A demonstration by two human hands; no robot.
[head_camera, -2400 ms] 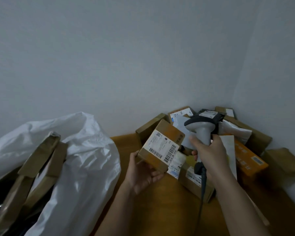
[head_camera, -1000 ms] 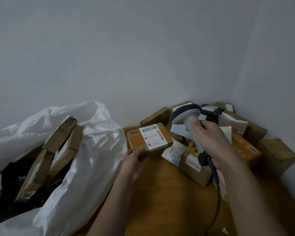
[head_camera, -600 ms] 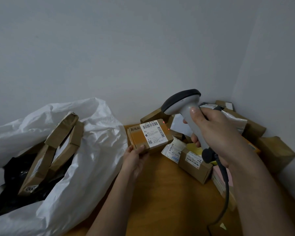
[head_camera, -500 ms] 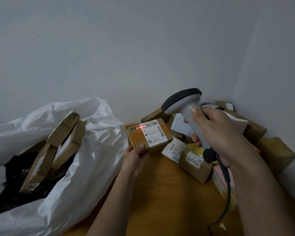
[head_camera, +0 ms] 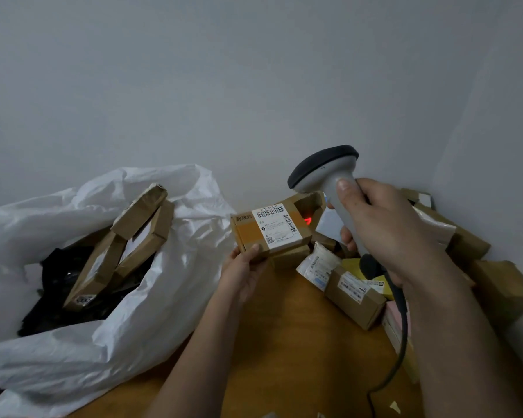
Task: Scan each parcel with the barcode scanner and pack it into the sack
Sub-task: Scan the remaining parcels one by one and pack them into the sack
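Orange-brown wooden floor (head_camera: 287, 351) in a corner between 2 plain grey walls (head_camera: 224, 86); dim light.

Nearest: right hand (head_camera: 387, 233) clenched round the handle of the barcode scanner (head_camera: 326, 176), thumb laid along the grey stem, dark head aimed down and left, cable (head_camera: 400, 327) trailing toward the camera. Left hand (head_camera: 245, 273) gripping the held parcel (head_camera: 269, 230) at its lower left corner, thumb on the top face, label side up and tilted toward the scanner.

Red scan spot (head_camera: 308, 221) landing just right of the white label (head_camera: 274, 226), on or beyond the box edge, not on the bars. Judgement: read not yet secured. Swing the scanner head slightly left, or slide the parcel right, until the red line crosses the long barcode at the top of the label. Keep the label flat to the beam; keep the thumb clear of the print.

Left: white sack (head_camera: 118, 321) lying open, 2 flat cardboard parcels (head_camera: 127, 242) standing in its mouth over dark contents. Room inside appears sufficient for 1 more box.

Farther right: pile of unscanned parcels (head_camera: 357, 297) against the corner; much work outstanding.
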